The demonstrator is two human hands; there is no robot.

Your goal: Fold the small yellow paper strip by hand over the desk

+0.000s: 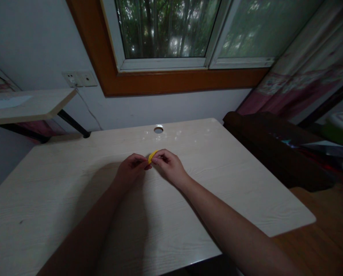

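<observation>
Both my hands meet over the middle of a pale wooden desk [73,199]. Between their fingertips is a small yellow piece [152,156], thin and curved; I cannot tell what it is. My left hand [131,167] has its fingers curled and pinches the piece's left lower end. My right hand [169,165] is also closed, its fingertips pinching the piece's upper right side. The piece is held just above the desk top.
A round cable hole [158,130] sits near the desk's far edge. A wall shelf [30,104] juts out at the left, below a wall socket [79,79]. A window is ahead, a curtain [304,73] to the right, and dark furniture [275,149] beside the desk.
</observation>
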